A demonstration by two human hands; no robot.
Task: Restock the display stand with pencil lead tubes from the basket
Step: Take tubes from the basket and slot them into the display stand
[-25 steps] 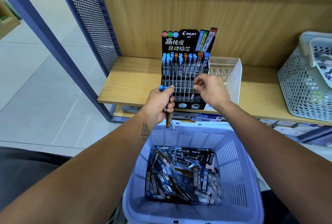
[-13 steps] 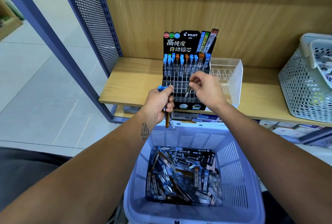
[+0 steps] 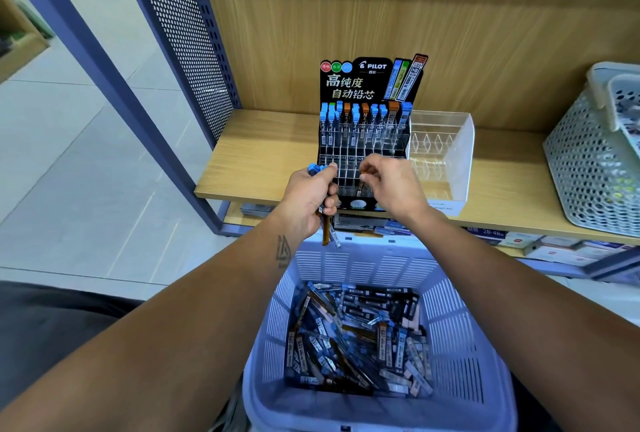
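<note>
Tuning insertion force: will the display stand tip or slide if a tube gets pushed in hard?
Probably slides before tipping: the display stand sits loose on the shelf, unbraced by either hand. Its tall header card and mostly empty front rows suggest it is light, top-heavy.

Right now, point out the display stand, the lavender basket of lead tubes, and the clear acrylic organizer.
display stand (image 3: 360,83): head view, on its black printed header card.
lavender basket (image 3: 450,338): head view, on its slotted right inner wall.
clear acrylic organizer (image 3: 462,158): head view, on its transparent right side wall.

Head-height view, forward and down
</note>
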